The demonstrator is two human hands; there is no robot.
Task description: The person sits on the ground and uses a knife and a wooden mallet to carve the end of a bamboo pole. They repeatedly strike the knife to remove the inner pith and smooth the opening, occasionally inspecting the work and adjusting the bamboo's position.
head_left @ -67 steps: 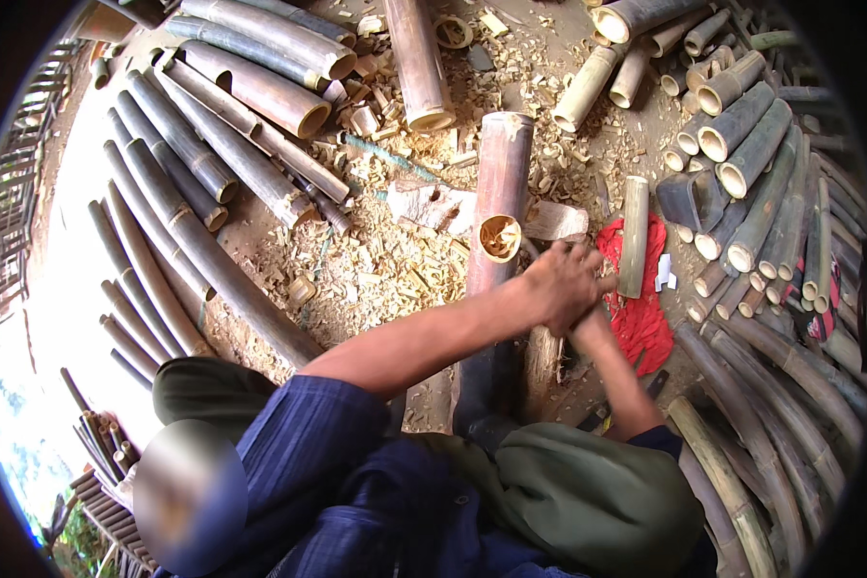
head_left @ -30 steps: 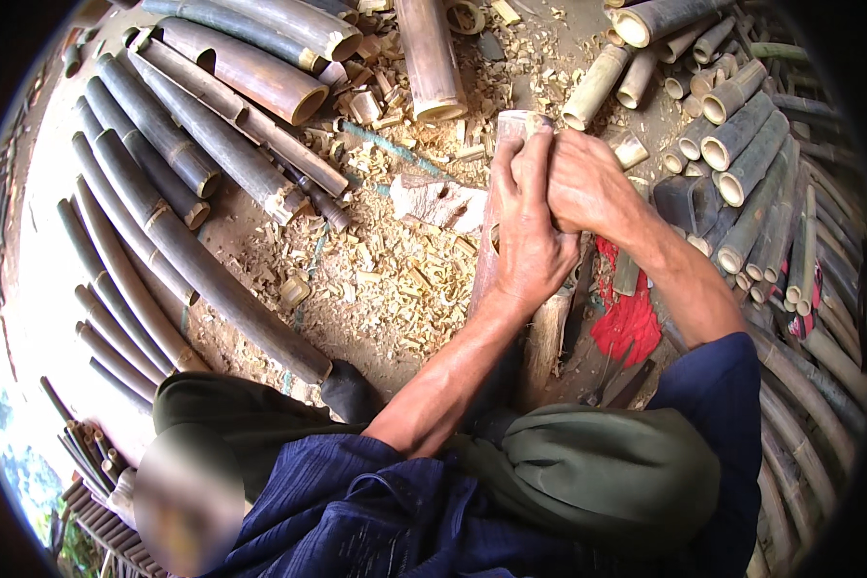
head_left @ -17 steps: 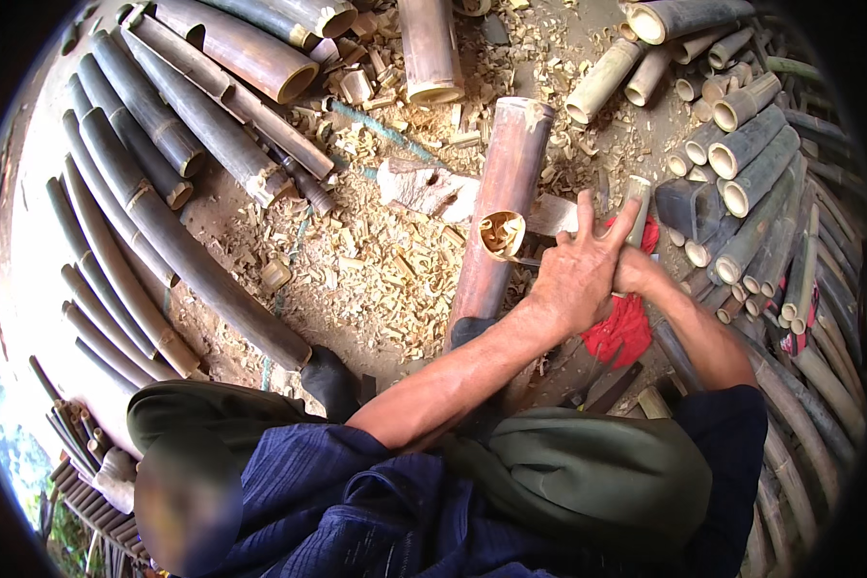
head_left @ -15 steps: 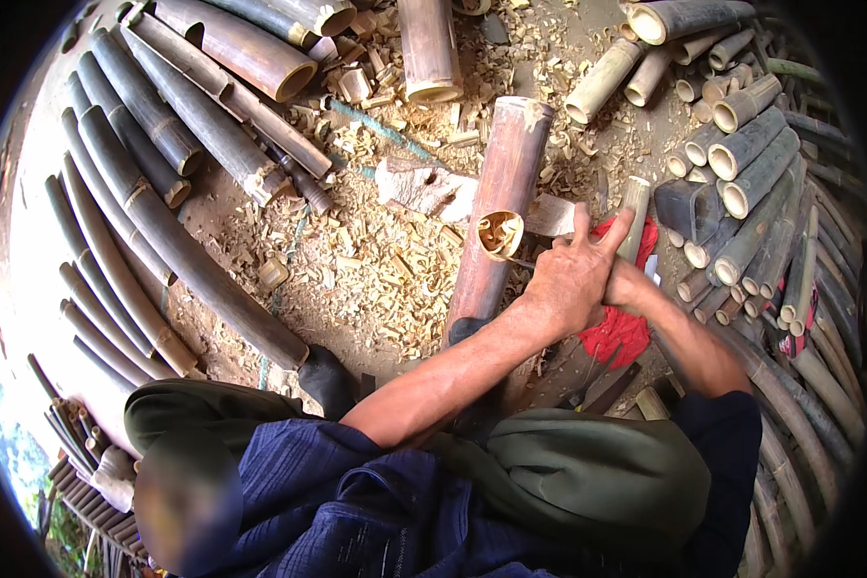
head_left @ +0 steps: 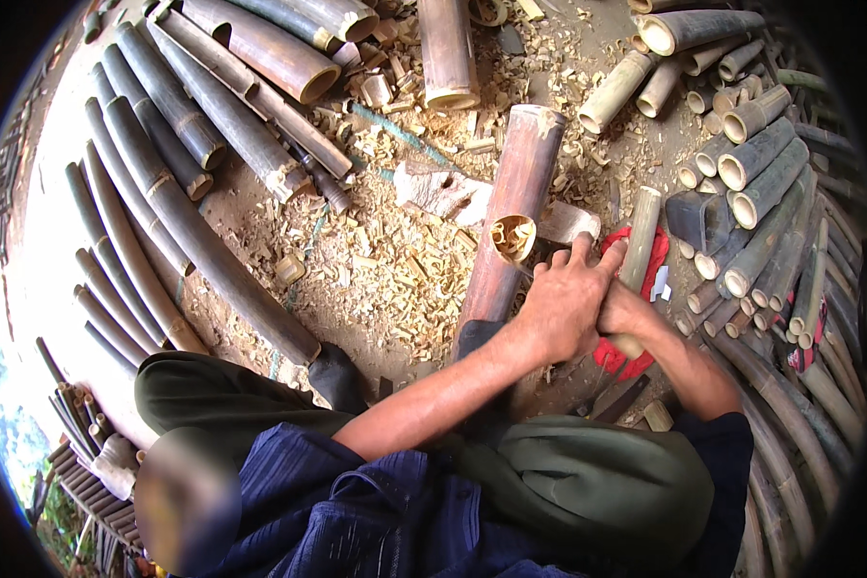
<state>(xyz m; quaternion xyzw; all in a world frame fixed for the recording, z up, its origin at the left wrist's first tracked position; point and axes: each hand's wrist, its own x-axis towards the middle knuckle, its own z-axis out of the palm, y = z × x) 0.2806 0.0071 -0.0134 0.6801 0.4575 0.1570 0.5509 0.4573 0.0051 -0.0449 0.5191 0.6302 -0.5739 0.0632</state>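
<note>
- Navy-blue fabric sleeves [head_left: 721, 462] lead to two bare hands set together: the left hand [head_left: 568, 301] lies across the right hand [head_left: 620, 312], its fingers partly spread.
- The right hand's fingers are mostly covered, so whether either hand is clamped on a tool cannot be told; a thin dark tip beside the left knuckles is too small to identify.
- Just left of the hands, a thick reddish-brown bamboo tube [head_left: 524, 188] slants away, bearing an oval opening [head_left: 512, 239] with pale curled shavings inside.
- Carving that opening appears to be the step in hand; continuing would call for a firm grip, a steady tube and shavings kept from blocking the cut.
- At the tube's near end is a dark-covered foot [head_left: 482, 337]; beside its middle sits a pale, mottled wood block [head_left: 441, 191].
- Right of the hands, a pale slim bamboo stick [head_left: 643, 226] lies on crumpled red cloth [head_left: 658, 252].
- Farther out, yellowish wood chips [head_left: 414, 294] cover the ground.
</note>
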